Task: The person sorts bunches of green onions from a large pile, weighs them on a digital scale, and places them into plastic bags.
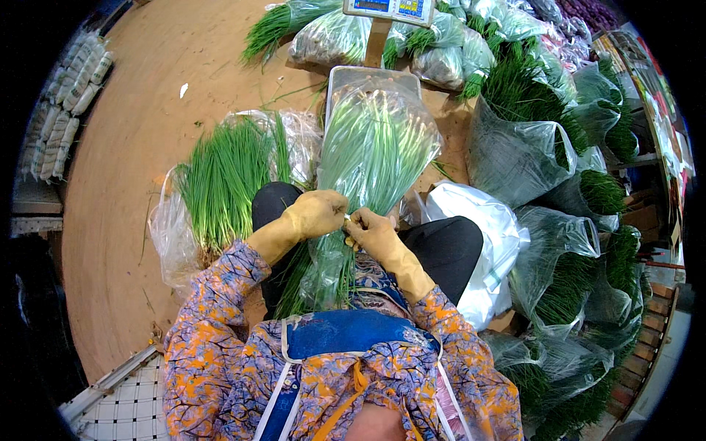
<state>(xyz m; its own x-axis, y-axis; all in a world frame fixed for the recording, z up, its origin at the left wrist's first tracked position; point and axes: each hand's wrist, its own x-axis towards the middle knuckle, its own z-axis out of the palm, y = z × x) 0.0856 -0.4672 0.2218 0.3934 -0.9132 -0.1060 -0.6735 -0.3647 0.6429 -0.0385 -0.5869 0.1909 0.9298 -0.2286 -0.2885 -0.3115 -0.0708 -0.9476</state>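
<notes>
A clear plastic bag of spring onions (pixel 379 140) lies in front of me, its white root ends far and its green tops toward my lap. Just above the bag's narrowed part, my left hand (pixel 318 213) and my right hand (pixel 372 232) meet, both in tan rubber gloves. The fingers of each are closed in a pinch. A tiny whitish bit shows between the fingertips, too small to name. Below my hands, the green leaf tops (pixel 316 275) hang loosely over my lap. The far end of the bag rests on a scale platform (pixel 335 73).
The scale's display (pixel 390 7) stands beyond the platform. Left of my knee, loose spring onions (pixel 224 176) lie on open plastic. A white sack (pixel 471 242) sits by my right knee. Several filled bags (pixel 515 151) line the right side, with white bundles (pixel 77 81) at far left.
</notes>
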